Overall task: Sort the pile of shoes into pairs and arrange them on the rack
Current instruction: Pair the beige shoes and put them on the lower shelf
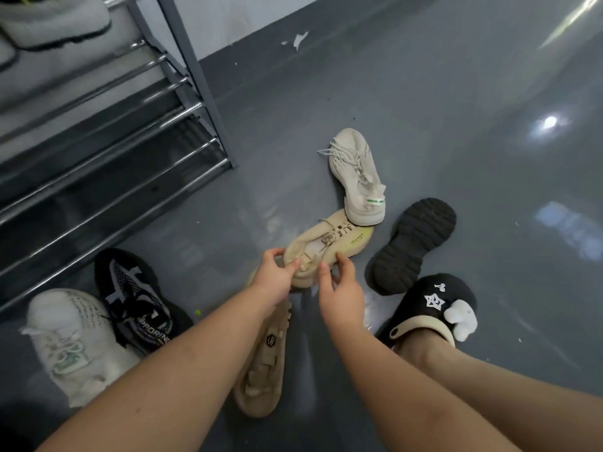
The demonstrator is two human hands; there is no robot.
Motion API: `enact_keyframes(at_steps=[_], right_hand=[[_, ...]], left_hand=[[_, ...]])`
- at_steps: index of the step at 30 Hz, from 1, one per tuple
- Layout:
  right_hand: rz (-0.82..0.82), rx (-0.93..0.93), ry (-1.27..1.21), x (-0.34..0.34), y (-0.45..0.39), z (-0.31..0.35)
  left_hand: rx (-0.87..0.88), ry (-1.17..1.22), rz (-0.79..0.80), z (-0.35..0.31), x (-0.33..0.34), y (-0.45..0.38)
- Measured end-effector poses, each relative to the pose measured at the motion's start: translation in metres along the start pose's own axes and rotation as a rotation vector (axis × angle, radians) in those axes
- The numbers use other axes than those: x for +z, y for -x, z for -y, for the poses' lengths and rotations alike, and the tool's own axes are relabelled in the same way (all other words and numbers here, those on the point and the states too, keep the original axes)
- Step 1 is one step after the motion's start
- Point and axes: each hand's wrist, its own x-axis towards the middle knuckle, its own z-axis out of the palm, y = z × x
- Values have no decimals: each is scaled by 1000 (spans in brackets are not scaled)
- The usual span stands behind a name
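Note:
A beige sneaker [329, 244] with a yellow-green heel lies on the grey floor at centre. My left hand [273, 275] grips its toe end with curled fingers and thumb. My right hand [339, 285] touches its near side, fingers curled at the sole. A second beige shoe [264, 367] lies sole up under my left forearm. An off-white sneaker [357, 177] rests just beyond, heel against the beige one. A black shoe [412, 244] lies sole up to the right. An off-white sneaker [70, 340] and a black knit sneaker [137, 301] sit at lower left.
The metal shoe rack [107, 132] with chrome bars fills the upper left; a grey shoe [55, 17] stands on its top tier. My foot wears a black clog [434, 305] at lower right. Grey wall and glossy floor stretch behind.

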Motion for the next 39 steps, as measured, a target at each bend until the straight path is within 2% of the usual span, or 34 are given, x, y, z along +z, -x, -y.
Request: enact_keyframes(at_steps=[3, 7, 10, 12, 15, 17, 19, 21, 24, 27, 30, 34, 39], right_hand=[[-57, 150, -351, 26, 25, 21], [-4, 307, -413, 50, 47, 43], [166, 362, -481, 56, 58, 46], [303, 369, -565, 55, 66, 44], [381, 326, -512, 46, 67, 39], [375, 280, -428, 36, 64, 33], [345, 264, -350, 22, 59, 22], [293, 295, -307, 5, 53, 6], [245, 390, -174, -19, 50, -21], [318, 524, -44, -33, 53, -45], [417, 570, 14, -25, 59, -53], [474, 602, -106, -11, 67, -62], [663, 626, -215, -18, 52, -45]], left_hand=[[-110, 326, 58, 7, -19, 22], [-183, 547, 122, 28, -50, 48], [-172, 621, 189, 48, -77, 62], [-134, 544, 239, 64, -93, 68], [-85, 378, 286, 85, -108, 76], [-65, 244, 239, 99, -111, 78], [-86, 12, 188, 117, -112, 78], [-137, -165, 207, 136, -109, 77], [-212, -234, 253, 154, -100, 75], [-214, -130, 247, 165, -87, 77], [-263, 47, 228, 172, -76, 80], [-333, 234, 198, 174, -71, 79], [-388, 530, 202, 159, -84, 78]])
